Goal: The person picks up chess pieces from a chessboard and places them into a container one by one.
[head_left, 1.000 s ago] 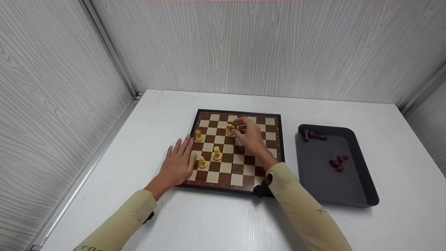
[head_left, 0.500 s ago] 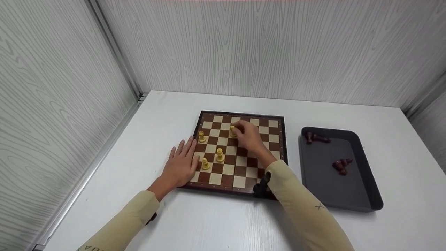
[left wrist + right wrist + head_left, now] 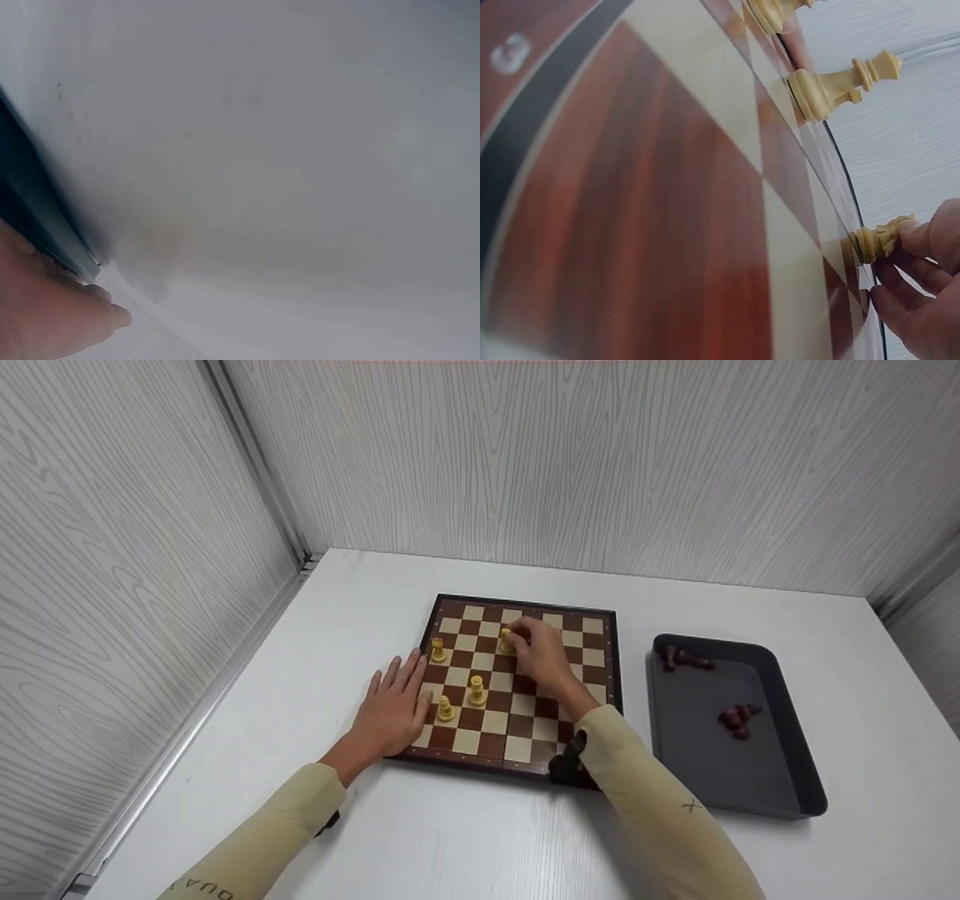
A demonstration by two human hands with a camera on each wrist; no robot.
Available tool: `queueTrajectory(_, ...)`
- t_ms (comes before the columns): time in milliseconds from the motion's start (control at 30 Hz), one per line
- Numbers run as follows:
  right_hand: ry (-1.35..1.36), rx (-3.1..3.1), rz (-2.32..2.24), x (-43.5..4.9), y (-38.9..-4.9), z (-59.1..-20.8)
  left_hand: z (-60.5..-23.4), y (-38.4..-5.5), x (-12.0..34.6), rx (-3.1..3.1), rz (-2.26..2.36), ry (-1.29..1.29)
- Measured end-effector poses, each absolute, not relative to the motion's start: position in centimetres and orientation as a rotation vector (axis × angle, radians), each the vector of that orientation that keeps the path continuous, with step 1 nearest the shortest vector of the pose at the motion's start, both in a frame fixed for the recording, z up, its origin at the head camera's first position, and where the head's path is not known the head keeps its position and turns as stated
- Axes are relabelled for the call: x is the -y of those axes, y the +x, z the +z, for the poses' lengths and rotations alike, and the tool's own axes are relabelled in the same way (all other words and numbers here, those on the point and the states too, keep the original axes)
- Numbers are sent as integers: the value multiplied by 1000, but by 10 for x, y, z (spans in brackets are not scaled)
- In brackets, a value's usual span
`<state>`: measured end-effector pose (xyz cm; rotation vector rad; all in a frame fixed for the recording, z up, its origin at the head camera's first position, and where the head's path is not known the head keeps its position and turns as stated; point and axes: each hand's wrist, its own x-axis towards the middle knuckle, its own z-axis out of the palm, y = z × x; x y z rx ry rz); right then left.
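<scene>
My right hand (image 3: pixel 541 654) pinches a cream chess knight (image 3: pixel 506 643) between thumb and fingers over the far part of the chessboard (image 3: pixel 517 766). In the right wrist view the knight (image 3: pixel 881 238) stands with its base at the board and its top partly behind the fingertips. My left hand (image 3: pixel 390 711) rests with straight fingers along the board's left edge. Right of that hand stand a taller cream piece (image 3: pixel 477 691) and a shorter cream piece (image 3: pixel 445 709). Another cream piece (image 3: pixel 438 651) stands upright near the left edge, beyond the fingertips.
A dark grey tray (image 3: pixel 739 806) stands on the white table (image 3: pixel 465 840) to the right of the board. Several dark red chess pieces (image 3: pixel 739 720) lie on their sides in it. Wood-grain panels (image 3: pixel 570 472) rise behind and at the sides.
The thumb and fingers of my right hand have closed in on the knight, which stays at about the same square. My left hand holds its place; the head view has shifted slightly.
</scene>
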<state>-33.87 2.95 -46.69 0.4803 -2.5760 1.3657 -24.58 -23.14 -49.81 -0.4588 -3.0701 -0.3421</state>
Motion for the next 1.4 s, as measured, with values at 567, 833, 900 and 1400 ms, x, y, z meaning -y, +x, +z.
queueTrajectory(567, 479, 2533, 1490, -35, -324, -445, -500, -246, 233, 3043, -378, -463)
queueTrajectory(833, 515, 2506, 1421, -47, -314, -441, -500, -247, 232, 3041, -357, -462)
queueTrajectory(900, 523, 2494, 1420, -51, -312, -441, -500, -248, 231, 3044, -347, -463)
queueTrajectory(1400, 507, 2437, 1473, -79, -295, -438, -502, -248, 232, 3030, -368, -463)
